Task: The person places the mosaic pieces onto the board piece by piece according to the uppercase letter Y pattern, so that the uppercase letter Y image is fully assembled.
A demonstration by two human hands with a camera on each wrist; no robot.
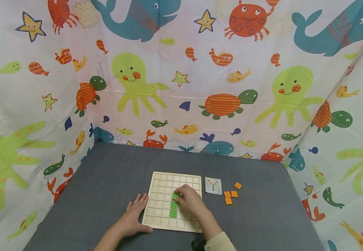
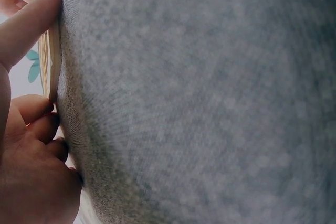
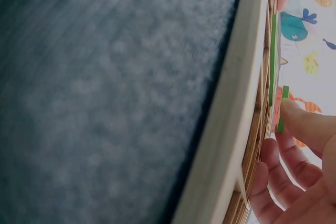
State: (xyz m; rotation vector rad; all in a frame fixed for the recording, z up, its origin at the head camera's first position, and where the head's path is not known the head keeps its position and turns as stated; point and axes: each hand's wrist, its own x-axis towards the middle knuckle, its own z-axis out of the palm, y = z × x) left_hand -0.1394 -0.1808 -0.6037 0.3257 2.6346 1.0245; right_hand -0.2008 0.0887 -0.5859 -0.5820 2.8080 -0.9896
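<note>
A wooden grid board [image 1: 157, 202] with a raised rim lies on the dark grey table. My left hand [image 1: 132, 218] rests at its near left corner, thumb by the front edge and fingers along the left side. In the right wrist view, my right hand pinches a thin green square tile [image 3: 285, 92] between thumb and finger, held on edge just over the board. The head view has my right hand [image 1: 190, 201] above the board's middle. Green tiles [image 1: 173, 213] sit in a column of cells below its fingertips, partly hidden by the hand.
Just right of the board lies a small printed grid card [image 1: 213, 185] with a coloured pattern. Several orange square tiles [image 1: 228, 201] are loose beyond it. A sea-animal curtain [image 1: 175, 104] surrounds the table at the back and sides.
</note>
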